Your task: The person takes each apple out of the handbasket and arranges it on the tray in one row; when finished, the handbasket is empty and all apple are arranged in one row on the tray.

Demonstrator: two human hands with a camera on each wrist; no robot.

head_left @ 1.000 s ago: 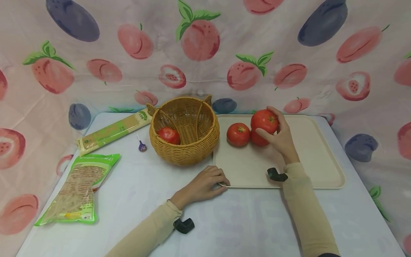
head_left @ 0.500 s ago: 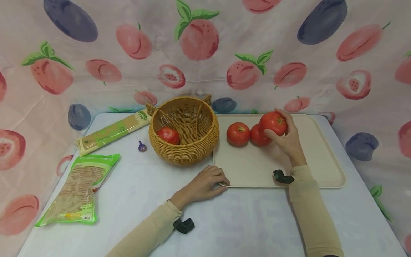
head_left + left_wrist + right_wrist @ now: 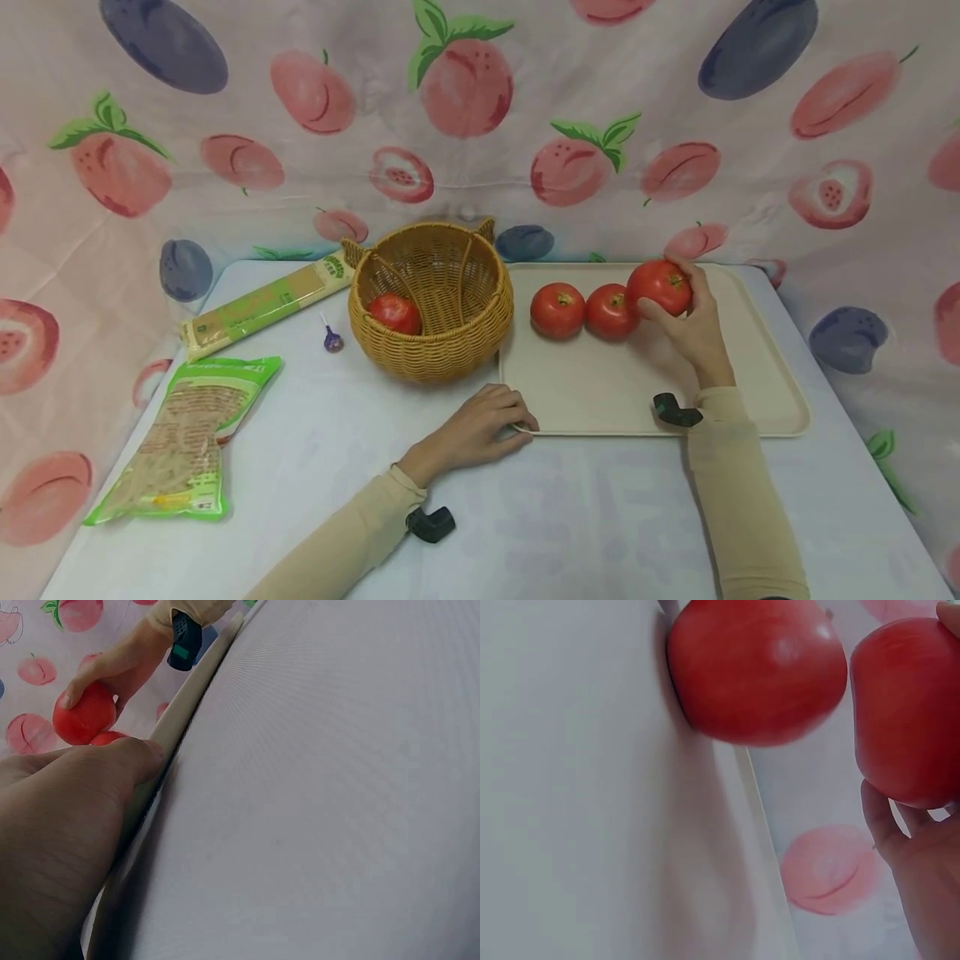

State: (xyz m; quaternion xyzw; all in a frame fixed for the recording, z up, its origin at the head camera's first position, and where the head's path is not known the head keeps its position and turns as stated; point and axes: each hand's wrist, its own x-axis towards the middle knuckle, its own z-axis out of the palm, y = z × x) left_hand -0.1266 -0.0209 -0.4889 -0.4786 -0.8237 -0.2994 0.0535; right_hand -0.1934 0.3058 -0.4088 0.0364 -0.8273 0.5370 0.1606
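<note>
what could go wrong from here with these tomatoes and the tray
The held tomato might slip, since the right hand has it raised above the tray. Lowered here, it could bump the neighbouring tomato close beside it. The left hand grips the tray's near left corner, so a tug might roll that neighbour.

White-covered table [image 3: 600, 517] is carrying a beige tray [image 3: 585, 383] at right. Wicker basket [image 3: 427, 357] is standing by the tray's left edge. Long packet [image 3: 270, 306], lollipop [image 3: 333, 340] and green-edged bag [image 3: 176, 433] are lying farther left.
</note>
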